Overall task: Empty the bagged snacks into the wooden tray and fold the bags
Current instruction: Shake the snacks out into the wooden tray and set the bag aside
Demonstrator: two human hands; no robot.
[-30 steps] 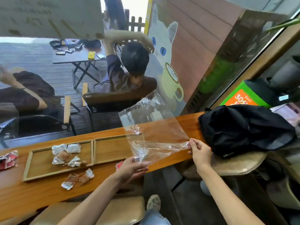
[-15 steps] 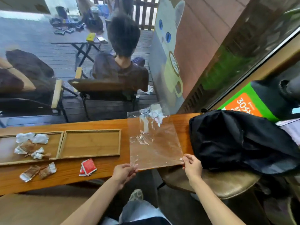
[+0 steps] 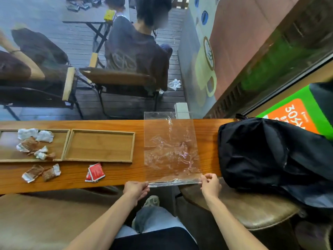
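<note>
A clear plastic bag (image 3: 171,148) lies flat and empty across the wooden counter (image 3: 126,172). My left hand (image 3: 136,190) pinches its near left corner and my right hand (image 3: 210,184) pinches its near right corner, both at the counter's front edge. Left of the bag sit two wooden trays side by side: the right tray (image 3: 99,160) holds nothing, the left tray (image 3: 59,158) holds several white and brown snack packets (image 3: 33,143). Two brown packets (image 3: 42,173) and red packets (image 3: 95,172) lie loose on the counter in front of the trays.
A black backpack (image 3: 270,156) fills the counter's right end, close beside the bag. Brown padded stools (image 3: 243,210) stand below the counter. Beyond the window a person (image 3: 137,49) sits on a chair with their back to me.
The bag was held up in the air, crumpled; it has come down and now lies spread flat on the counter. My view has tilted downward.
</note>
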